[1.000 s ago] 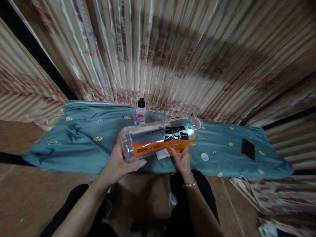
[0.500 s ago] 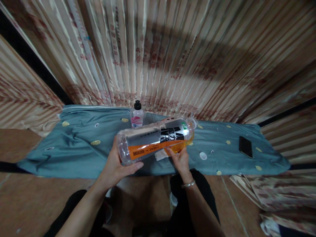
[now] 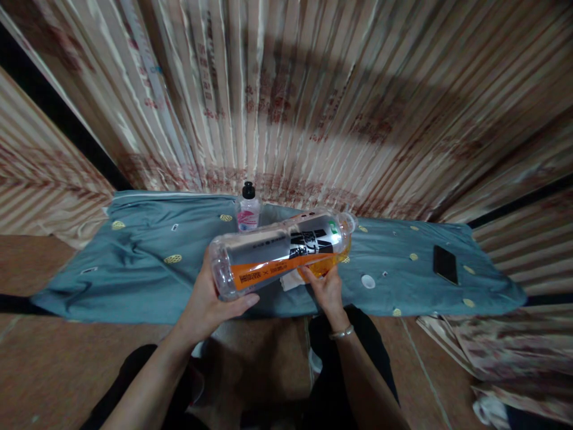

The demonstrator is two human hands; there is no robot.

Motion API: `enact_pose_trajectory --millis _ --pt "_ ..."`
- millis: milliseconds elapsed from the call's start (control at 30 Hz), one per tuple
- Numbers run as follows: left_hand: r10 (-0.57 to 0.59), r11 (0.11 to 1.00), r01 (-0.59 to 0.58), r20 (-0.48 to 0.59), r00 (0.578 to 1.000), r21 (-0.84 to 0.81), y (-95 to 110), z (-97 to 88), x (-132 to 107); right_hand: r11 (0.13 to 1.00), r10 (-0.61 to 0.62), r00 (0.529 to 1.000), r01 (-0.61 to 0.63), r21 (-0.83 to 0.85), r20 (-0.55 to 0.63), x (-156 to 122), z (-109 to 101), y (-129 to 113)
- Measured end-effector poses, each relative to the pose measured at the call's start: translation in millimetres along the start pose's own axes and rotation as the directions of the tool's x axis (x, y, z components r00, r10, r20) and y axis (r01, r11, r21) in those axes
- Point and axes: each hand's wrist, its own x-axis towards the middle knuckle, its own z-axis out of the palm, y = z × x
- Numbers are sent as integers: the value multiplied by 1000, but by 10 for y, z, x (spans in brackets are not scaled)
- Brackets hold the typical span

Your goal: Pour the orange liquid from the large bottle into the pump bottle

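I see L hand [image 3: 209,304] fingers gripping big btl [image 3: 277,254] base, R hand [image 3: 329,292] fingers round amber item [image 3: 330,264] part-hidden behind btl; phone [image 3: 445,265] well right of btl.

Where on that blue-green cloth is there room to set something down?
The widest bare patch of cloth lies between its left end and the left hand; a smaller one lies between the white round piece and the dark phone. The middle is crowded: large bottle, small black-capped bottle, white paper, amber container and right hand.
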Motion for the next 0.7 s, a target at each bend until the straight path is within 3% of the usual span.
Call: enact_pose_trajectory --millis 700 --pt "-32 999 32 -13 999 -33 -1 -6 -27 999 -16 1000 15 -46 -16 9 -1 59"
